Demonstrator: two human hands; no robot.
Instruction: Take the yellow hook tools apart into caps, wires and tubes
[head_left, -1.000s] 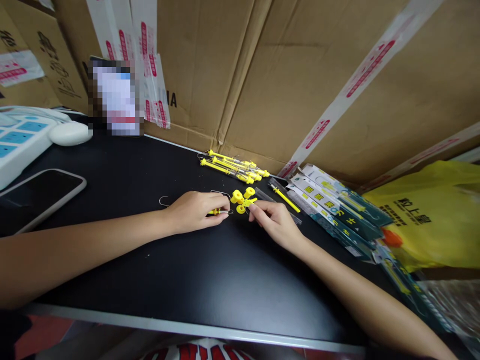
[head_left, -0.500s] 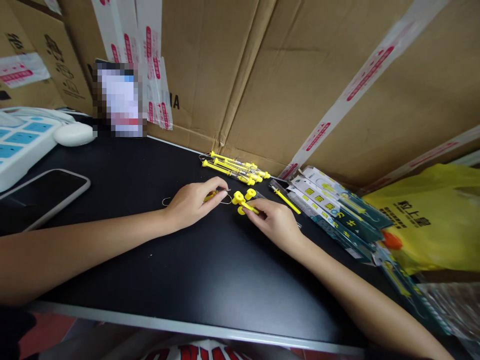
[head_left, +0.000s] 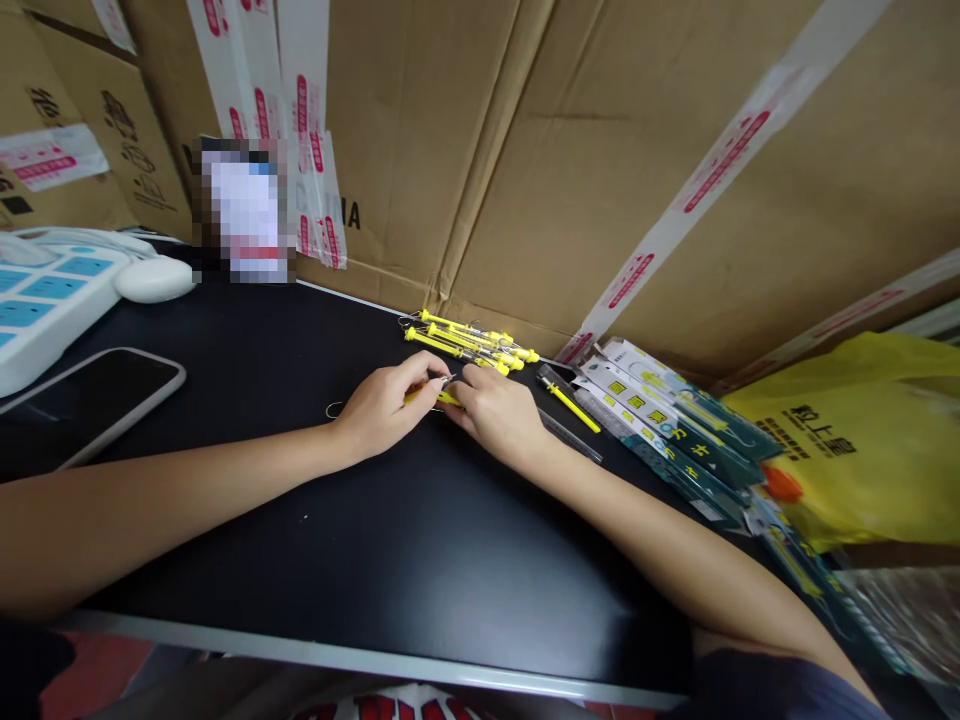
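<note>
My left hand (head_left: pixel 386 408) is closed in a pinch on a yellow spring scale part (head_left: pixel 415 397), and a thin wire hook (head_left: pixel 333 410) sticks out to its left. Fingertip to fingertip with it, my right hand (head_left: pixel 501 412) is closed on a small yellow piece, mostly hidden by the fingers. Behind the hands lies a pile of yellow spring scales (head_left: pixel 457 343) with metal hooks. To the right of my right hand are a loose yellow rod (head_left: pixel 574 402) and a clear plastic tube (head_left: pixel 571 437) on the black table (head_left: pixel 420 560).
Several packaged spring scale boxes (head_left: pixel 660 410) lie at the right, beside a yellow plastic bag (head_left: pixel 877 430). A phone (head_left: pixel 97 400) and a white power strip (head_left: pixel 67 290) occupy the left. Large cardboard boxes (head_left: pixel 405 150) stand along the back.
My right hand has moved left with its yellow piece, up to my left hand's fingertips. The small yellow pieces near it are now hidden. My left hand has hardly moved.
</note>
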